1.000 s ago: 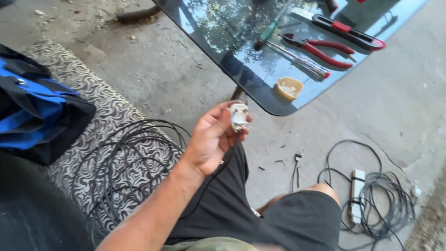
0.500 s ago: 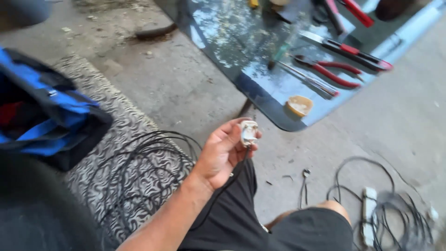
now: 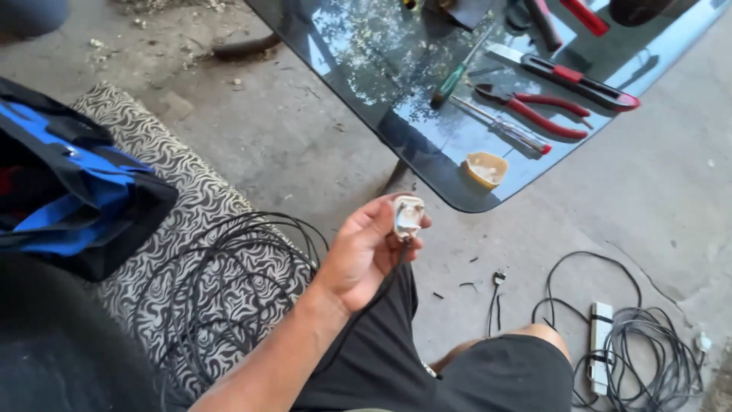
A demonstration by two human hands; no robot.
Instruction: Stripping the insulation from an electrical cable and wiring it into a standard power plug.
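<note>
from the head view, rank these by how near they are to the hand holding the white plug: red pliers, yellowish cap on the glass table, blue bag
Measured from the left hand holding the white plug:
1. Yellowish cap, just up and right, at the glass table's near edge.
2. Red pliers, farther up the table to the right.
3. Blue bag, far left on the patterned mat.

Right hand out of frame; blue bag point(image 3: 69, 191) cut off left.

Just one view here, a head cam looking steeply down and a bit forward from a seated spot. The left hand point(image 3: 366, 255) sits close, mid-frame. The concrete floor point(image 3: 305, 145) fills most of it, with the dark glass tabletop point(image 3: 396, 61) cut off top right.
</note>
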